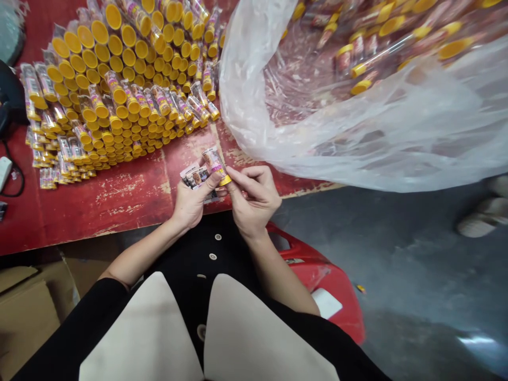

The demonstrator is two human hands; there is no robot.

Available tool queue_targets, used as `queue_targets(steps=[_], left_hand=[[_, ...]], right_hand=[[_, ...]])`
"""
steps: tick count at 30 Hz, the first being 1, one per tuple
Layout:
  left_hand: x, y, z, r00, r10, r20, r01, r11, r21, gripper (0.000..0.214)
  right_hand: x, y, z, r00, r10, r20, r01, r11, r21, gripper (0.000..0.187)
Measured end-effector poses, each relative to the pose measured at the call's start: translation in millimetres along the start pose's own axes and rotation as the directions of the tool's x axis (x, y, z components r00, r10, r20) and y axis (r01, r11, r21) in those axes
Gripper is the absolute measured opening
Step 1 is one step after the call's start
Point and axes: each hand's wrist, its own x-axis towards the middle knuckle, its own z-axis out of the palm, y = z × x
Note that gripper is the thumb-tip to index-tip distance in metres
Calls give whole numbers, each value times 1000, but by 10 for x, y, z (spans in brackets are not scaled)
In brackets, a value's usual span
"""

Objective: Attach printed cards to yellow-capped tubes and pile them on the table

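My left hand [193, 202] is closed round a small stack of printed label cards [194, 175] and steadies a clear tube with a yellow cap [215, 163]. My right hand [254, 198] pinches the capped end of that same tube with thumb and fingers. Both hands meet at the near edge of the red table [119, 201], just above my lap.
A big pile of yellow-capped tubes [119, 69] lies stacked at the table's left. A large clear plastic bag [357, 116] with several more tubes sprawls to the right. A red stool [337, 296] is under me, cardboard [27, 312] at lower left, and a person's shoe [482, 219] at right.
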Motion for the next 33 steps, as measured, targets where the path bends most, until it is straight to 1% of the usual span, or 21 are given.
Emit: queue_targets(steps=[5, 8, 10, 12, 14, 16, 17, 18, 19, 20, 21, 22, 23, 24, 25, 26, 27, 28, 29, 31, 33], left_hand=[[220, 15, 23, 999, 16, -51, -16, 1000, 4, 58], [420, 46, 67, 996, 54, -77, -55, 998, -20, 54], [556, 100, 115, 994, 60, -93, -64, 997, -39, 49], [673, 177, 160, 994, 41, -102, -49, 996, -73, 39], [748, 256, 171, 995, 16, -103, -27, 994, -105, 29], [774, 312, 120, 994, 4, -109, -18, 991, -129, 23], [770, 328, 65, 994, -1, -113, -15, 990, -137, 21], [755, 336, -5, 993, -9, -119, -8, 990, -144, 19], [728, 338, -88, 992, -25, -126, 6, 990, -143, 18], [689, 334, -176, 990, -44, -134, 25, 990, -136, 18], [641, 326, -262, 988, -62, -140, 44, 991, -127, 20], [585, 315, -338, 987, -77, -144, 60, 991, -119, 22], [528, 302, -401, 986, -87, -144, 70, 991, -115, 22], [474, 288, -447, 985, -94, -142, 78, 990, -114, 21], [426, 273, -476, 985, -101, -140, 85, 990, -114, 19], [387, 259, -489, 984, -110, -141, 94, 989, -113, 17], [358, 246, -488, 982, -120, -146, 105, 988, -109, 16], [337, 234, -477, 980, -131, -150, 116, 988, -106, 15], [322, 225, -459, 978, -141, -154, 125, 987, -105, 16], [309, 215, -416, 976, -154, -150, 137, 983, -118, 15], [309, 220, -381, 976, -166, -139, 145, 978, -147, 15]], right_hand=[[94, 162, 182, 991, 116, -60, -115, 993, 19, 20], [213, 348, 306, 977, 208, -51, -205, 976, 72, 22], [336, 498, 458, 969, 247, -33, -241, 963, 124, 27], [490, 633, 678, 969, 243, -44, -235, 962, 139, 29], [666, 717, 898, 974, 217, -57, -211, 973, 98, 30], [867, 736, 991, 984, 177, -3, -177, 984, 14, 30], [982, 725, 952, 988, 145, 44, -143, 989, -43, 31], [1107, 707, 843, 991, 102, 88, -92, 990, -108, 34], [1246, 691, 665, 992, 49, 116, -28, 983, -181, 35], [1400, 690, 428, 992, -1, 125, 35, 963, -268, 35], [1569, 718, 152, 994, -43, 99, 76, 927, -367, 32], [1749, 787, -138, 996, -51, 70, 79, 870, -487, 29], [1933, 899, -415, 1000, -5, 28, 21, 784, -621, 30], [2106, 1048, -657, 996, 77, -38, -80, 674, -734, 37], [2256, 1221, -849, 981, 173, -86, -171, 571, -803, 48], [2370, 1400, -990, 973, 219, -68, -182, 557, -810, 44], [2444, 1570, -1084, 969, 240, -56, -183, 548, -816, 36], [2482, 1721, -1141, 973, 228, -16, -149, 578, -802, 25], [2492, 1848, -1173, 983, 184, 27, -95, 624, -776, 19], [2484, 2032, -1197, 993, 68, 96, 19, 713, -701, 29], [2501, 2116, -1213, 991, -16, 132, 94, 783, -615, 36]])
